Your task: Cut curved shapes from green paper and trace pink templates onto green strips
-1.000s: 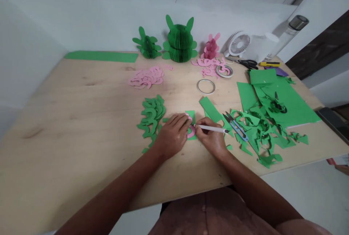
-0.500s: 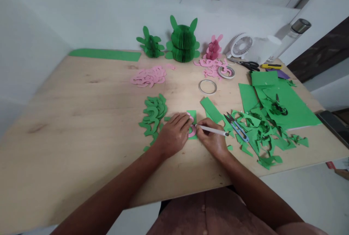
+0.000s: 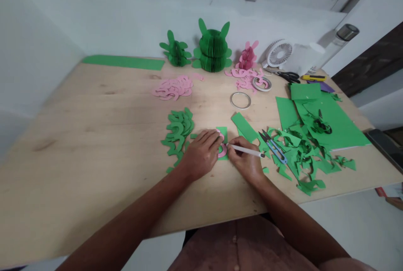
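Note:
My left hand (image 3: 203, 153) lies flat with its fingers stretched out, pressing a pink curved paper cutout (image 3: 223, 151) onto a green paper piece (image 3: 222, 130). Its fingers hide part of the cutout. Pinched in my right hand (image 3: 246, 158) is a white pen (image 3: 247, 150), with its tip at the cutout's right edge. Left of my left hand is a pile of green curved paper cutouts (image 3: 176, 130). Beside my right hand are a green paper strip (image 3: 244, 126) and blue-handled thread snips (image 3: 275, 149), blades pointing away from me.
Green paper scraps (image 3: 305, 153) and green sheets (image 3: 343, 130) lie right. Farther back are pink cutouts (image 3: 174, 87), a tape roll (image 3: 262, 84), a thin ring (image 3: 240, 100), black scissors (image 3: 289, 77) and a yellow cutter (image 3: 314, 77). Paper figures (image 3: 213, 50) and a fan (image 3: 280, 53) stand by the wall.
The view has shifted slightly. Both hands stay almost in place, and the pen tip remains beside the pink cutout's edge with barely any visible movement.

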A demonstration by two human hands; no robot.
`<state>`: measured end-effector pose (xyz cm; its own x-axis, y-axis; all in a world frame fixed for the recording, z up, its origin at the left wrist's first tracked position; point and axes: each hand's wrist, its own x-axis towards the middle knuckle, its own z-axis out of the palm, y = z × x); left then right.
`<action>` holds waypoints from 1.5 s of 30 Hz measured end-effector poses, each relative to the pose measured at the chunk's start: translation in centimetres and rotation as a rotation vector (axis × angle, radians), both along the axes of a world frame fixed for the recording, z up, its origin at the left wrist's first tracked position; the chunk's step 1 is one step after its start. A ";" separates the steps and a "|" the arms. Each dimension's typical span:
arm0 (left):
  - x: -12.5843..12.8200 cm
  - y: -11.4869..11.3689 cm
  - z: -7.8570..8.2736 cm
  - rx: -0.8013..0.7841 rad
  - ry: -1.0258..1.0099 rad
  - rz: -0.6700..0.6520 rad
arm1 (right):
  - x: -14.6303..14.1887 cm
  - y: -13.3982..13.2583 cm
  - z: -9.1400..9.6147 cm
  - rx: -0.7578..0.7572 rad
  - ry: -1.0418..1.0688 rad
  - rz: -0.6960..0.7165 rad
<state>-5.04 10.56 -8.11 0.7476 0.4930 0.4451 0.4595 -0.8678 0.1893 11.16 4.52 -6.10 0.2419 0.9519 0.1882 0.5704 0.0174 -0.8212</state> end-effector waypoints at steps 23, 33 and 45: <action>0.0 0.0 0.1 -0.015 -0.008 -0.006 | -0.1 -0.2 0.1 0.003 0.000 -0.010; 0.1 0.0 0.3 0.020 -0.007 -0.001 | 0.1 -0.9 1.7 0.022 0.149 0.060; 0.1 0.0 0.2 0.027 0.010 -0.006 | 0.3 -2.3 0.5 0.159 -0.559 0.302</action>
<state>-4.94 10.59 -7.88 0.7550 0.4765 0.4505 0.4561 -0.8752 0.1614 11.46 2.23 -5.64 -0.2067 0.9128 0.3522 0.8617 0.3403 -0.3764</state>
